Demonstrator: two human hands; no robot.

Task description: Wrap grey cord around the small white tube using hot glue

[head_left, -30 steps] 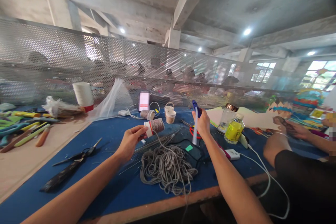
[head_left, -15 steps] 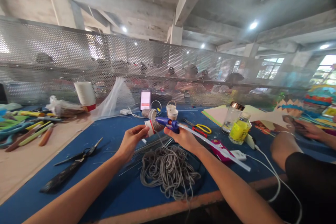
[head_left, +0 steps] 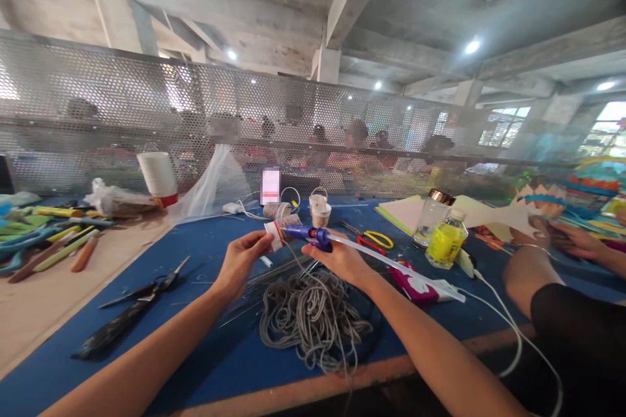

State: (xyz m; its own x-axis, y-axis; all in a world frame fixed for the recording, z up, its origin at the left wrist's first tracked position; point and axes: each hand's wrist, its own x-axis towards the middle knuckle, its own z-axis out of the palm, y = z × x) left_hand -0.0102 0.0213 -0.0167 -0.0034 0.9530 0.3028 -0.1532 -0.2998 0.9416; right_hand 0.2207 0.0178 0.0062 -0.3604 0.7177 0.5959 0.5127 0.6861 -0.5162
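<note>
Blue table (head_left: pixel 200 247). Grey cord heap (head_left: pixel 313 322), loose; slack should be kept. Glue gun (head_left: pixel 313 236), blue, at twelve o'clock from heap, gripped by right hand (head_left: pixel 345 262); glue is best laid thinly, nozzle steadied. Paper cup (head_left: pixel 274 234), at eleven o'clock, pinched by left hand (head_left: pixel 238 264): tilted, white, red-banded, partly cord-wrapped.

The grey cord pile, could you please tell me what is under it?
Blue tabletop shows around the grey cord pile, and thin rods reach its upper edge; whatever lies under its middle is covered.
</note>
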